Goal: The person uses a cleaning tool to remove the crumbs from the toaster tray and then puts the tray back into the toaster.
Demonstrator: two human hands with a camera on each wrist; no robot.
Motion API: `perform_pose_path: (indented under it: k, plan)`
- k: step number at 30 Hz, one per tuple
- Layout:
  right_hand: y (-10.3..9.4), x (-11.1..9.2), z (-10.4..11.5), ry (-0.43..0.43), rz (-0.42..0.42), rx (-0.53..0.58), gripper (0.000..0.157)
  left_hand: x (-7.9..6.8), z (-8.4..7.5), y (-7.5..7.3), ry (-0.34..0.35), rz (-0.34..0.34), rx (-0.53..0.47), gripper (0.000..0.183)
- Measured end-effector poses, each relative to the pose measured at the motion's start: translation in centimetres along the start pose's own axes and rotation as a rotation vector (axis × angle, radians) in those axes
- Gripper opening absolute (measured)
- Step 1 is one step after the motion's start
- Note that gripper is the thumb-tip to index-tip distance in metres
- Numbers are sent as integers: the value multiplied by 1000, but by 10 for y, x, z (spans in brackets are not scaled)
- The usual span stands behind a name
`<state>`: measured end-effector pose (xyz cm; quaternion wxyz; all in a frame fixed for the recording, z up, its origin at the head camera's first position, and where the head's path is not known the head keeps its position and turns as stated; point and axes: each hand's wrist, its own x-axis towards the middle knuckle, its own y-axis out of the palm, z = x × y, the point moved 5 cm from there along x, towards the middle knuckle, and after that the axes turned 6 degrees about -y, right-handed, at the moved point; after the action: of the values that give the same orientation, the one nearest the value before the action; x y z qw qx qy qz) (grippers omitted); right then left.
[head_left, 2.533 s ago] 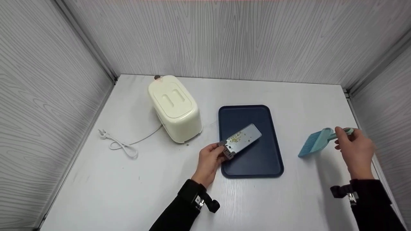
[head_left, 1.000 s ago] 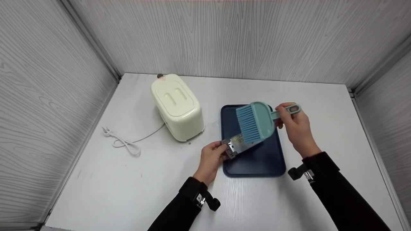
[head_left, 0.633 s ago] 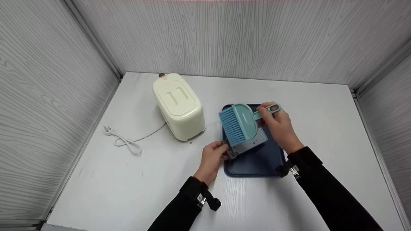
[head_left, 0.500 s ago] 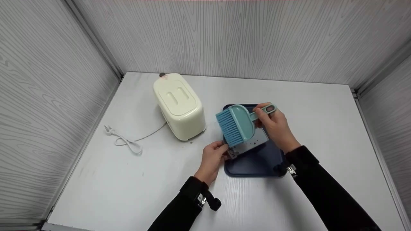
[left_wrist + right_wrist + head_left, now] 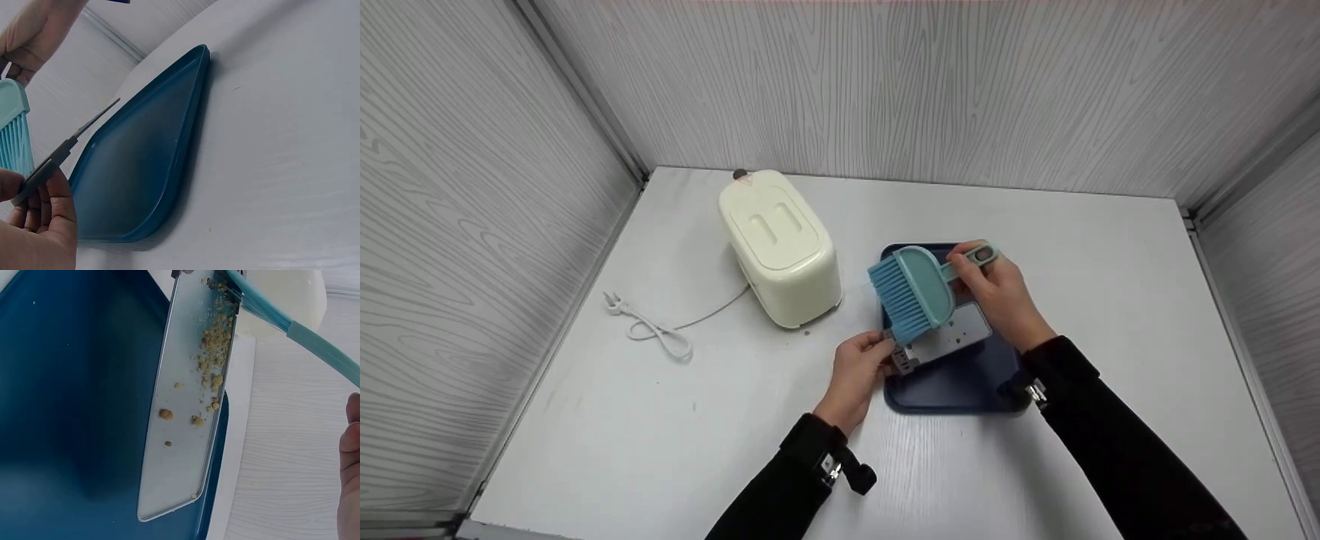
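Note:
My left hand (image 5: 851, 379) pinches the grey end of a silver toaster crumb tray (image 5: 964, 330), which is held over a dark blue serving tray (image 5: 952, 397). Yellowish crumbs (image 5: 214, 349) lie on the metal, thickest near the grey end, with a few bigger bits farther out. My right hand (image 5: 1001, 296) grips the handle of a light blue hand brush (image 5: 928, 285). Its bristles (image 5: 256, 301) reach down to the crumb tray's grey end, close to my left fingers. In the left wrist view the crumb tray appears edge-on, above the serving tray.
A cream toaster (image 5: 776, 232) stands left of the serving tray. Its white cord and plug (image 5: 660, 337) lie looped at the table's left side. A small dark speck (image 5: 807, 332) sits by the toaster's base. Wood-patterned panels enclose the table at the back and sides.
My right hand has carried the brush leftward from the table's right side, over the crumb tray to its grey end. My left hand keeps its grip, almost still.

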<state>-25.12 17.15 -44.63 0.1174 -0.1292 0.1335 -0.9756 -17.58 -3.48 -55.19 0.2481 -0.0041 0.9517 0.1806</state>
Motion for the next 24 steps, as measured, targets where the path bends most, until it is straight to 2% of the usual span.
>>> perform_pose_path:
  k: [12, 24]
  plan:
    - [-5, 0, -5, -6, -34, -43, 37, 0, -1, -1, 18, -16, 15, 27]
    - [-14, -1, -10, -10, -28, -98, 43, -1, -3, -4, 38, -30, 47, 27]
